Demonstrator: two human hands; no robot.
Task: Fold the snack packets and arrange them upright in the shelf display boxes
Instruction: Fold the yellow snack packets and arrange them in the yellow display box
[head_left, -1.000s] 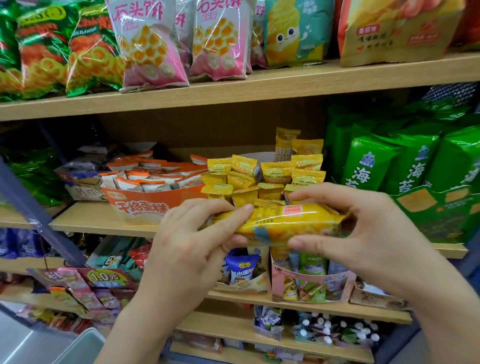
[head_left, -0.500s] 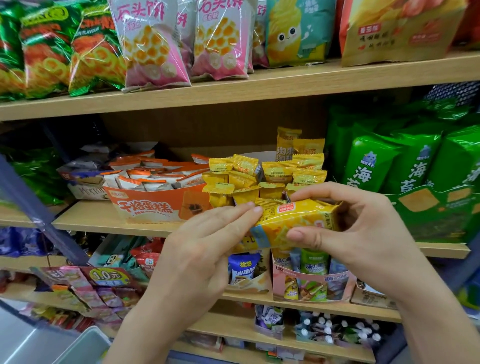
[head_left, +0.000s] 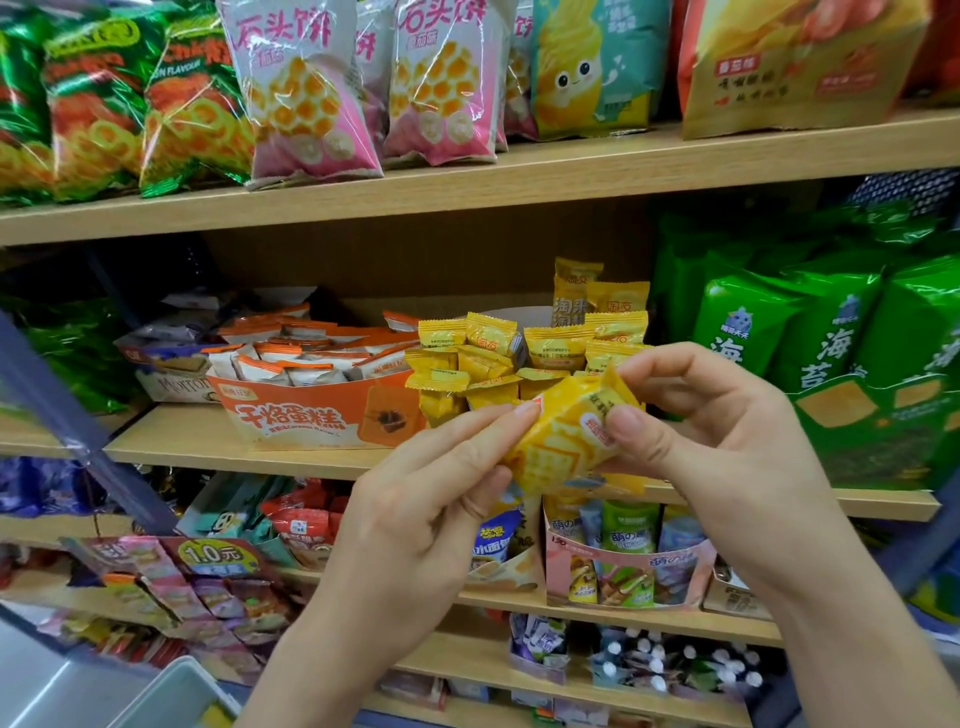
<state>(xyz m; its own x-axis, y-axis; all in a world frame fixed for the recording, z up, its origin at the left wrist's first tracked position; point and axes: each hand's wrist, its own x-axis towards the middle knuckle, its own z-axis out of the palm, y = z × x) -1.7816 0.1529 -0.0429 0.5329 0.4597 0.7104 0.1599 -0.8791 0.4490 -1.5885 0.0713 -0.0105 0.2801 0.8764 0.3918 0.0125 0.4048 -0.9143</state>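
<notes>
Hands fill the front of my feed, in a shop aisle. The left hand pinches the lower end of the yellow packet between thumb and near-straight fingers. The right hand curls thumb and fingers round the upper end. The packet is in the air in front of the middle shelf, touching no box. A grey bin sits low left.

Behind the 2 hands on that shelf I see an orange display box just beside a box of matching small yellow packets standing upright, with green bags to the right. The top shelf farther up carries pink bags.

Versus 0.5 s ago, the packet has swung from nearly level to steeply tilted and looks more bunched. Its long axis now runs lower left to upper right, with the crimped end up-right and the printed face toward me.
</notes>
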